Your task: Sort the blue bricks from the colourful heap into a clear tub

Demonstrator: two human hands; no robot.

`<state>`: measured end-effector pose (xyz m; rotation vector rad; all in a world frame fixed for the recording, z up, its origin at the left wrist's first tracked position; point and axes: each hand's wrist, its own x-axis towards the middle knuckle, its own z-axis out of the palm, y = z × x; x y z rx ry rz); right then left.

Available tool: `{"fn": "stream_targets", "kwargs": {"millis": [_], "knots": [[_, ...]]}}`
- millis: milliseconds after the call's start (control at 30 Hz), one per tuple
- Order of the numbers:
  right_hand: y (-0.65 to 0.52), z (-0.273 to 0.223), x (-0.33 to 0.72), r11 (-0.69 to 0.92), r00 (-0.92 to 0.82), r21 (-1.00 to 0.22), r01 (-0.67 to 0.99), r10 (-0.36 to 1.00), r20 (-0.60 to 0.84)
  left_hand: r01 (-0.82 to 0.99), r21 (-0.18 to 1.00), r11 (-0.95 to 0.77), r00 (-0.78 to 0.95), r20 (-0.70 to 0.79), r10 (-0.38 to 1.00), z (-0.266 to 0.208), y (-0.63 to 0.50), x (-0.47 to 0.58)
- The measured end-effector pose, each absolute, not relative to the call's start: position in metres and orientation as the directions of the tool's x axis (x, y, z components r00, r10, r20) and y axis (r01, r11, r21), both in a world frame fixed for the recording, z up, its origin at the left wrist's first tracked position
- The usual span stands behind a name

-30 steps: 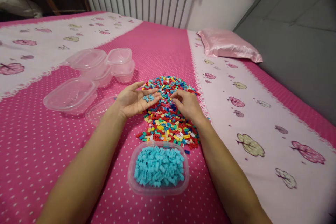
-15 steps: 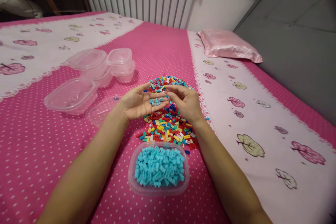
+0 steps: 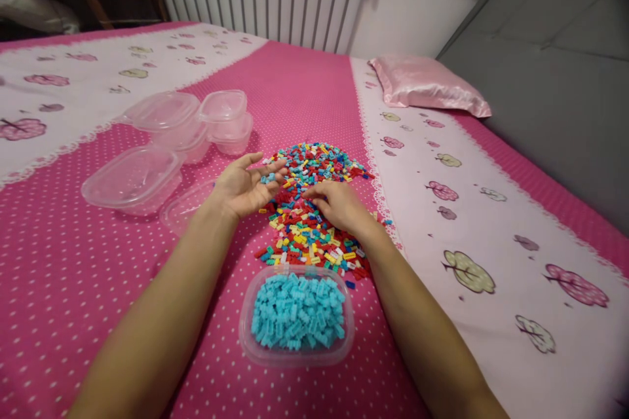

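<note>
My left hand [image 3: 247, 187] is palm up with its fingers curled, cradling several light blue toy bricks [image 3: 268, 178] at the finger bases. Close to its right, my right hand [image 3: 337, 205] is palm down over a pile of mixed toy bricks [image 3: 314, 236]. Its thumb and forefinger come together at the bricks; whatever lies between the tips is too small to make out. Nearer to me, a clear plastic container [image 3: 249, 340] is filled with light blue bricks [image 3: 297, 311].
Clear containers with lids [image 3: 132, 177] stand at the left, some stacked. Partly behind my left forearm lies a loose clear lid [image 3: 184, 206]. Everything rests on a pink dotted bedspread [image 3: 314, 91]. A pink pillow [image 3: 427, 85] lies by the grey headboard [image 3: 555, 72]; a radiator [image 3: 275, 0] is behind.
My right hand has come away from the left palm and down to the brick pile. My left hand has drawn slightly left, its fingers curling more around the light blue bricks.
</note>
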<state>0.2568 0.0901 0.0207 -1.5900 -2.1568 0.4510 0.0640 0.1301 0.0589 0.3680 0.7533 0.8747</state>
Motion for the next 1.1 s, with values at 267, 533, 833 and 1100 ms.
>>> {"fn": "stream_targets", "kwargs": {"millis": [267, 533, 833, 1100], "knots": [[0.094, 0.009, 0.259, 0.386, -0.373, -0.346, 0.855, 0.922, 0.105, -0.564, 0.543, 0.622, 0.436, -0.444, 0.783, 0.058, 0.132, 0.062], [0.092, 0.011, 0.258, 0.388, -0.365, -0.408, 0.827, 0.921, 0.135, -0.585, 0.539, 0.606, 0.420, -0.439, 0.795, 0.055, 0.132, 0.063], [0.091, 0.017, 0.259, 0.241, -0.167, -0.525, 0.816, 0.968, 0.185, -0.551, 0.562, 0.617, 0.415, -0.457, 0.787, 0.060, 0.127, 0.068], [0.094, 0.020, 0.270, 0.079, 0.115, -0.634, 0.769, 0.959, 0.258, -0.507, 0.564, 0.652, 0.482, -0.442, 0.756, 0.060, 0.125, 0.069]]}}
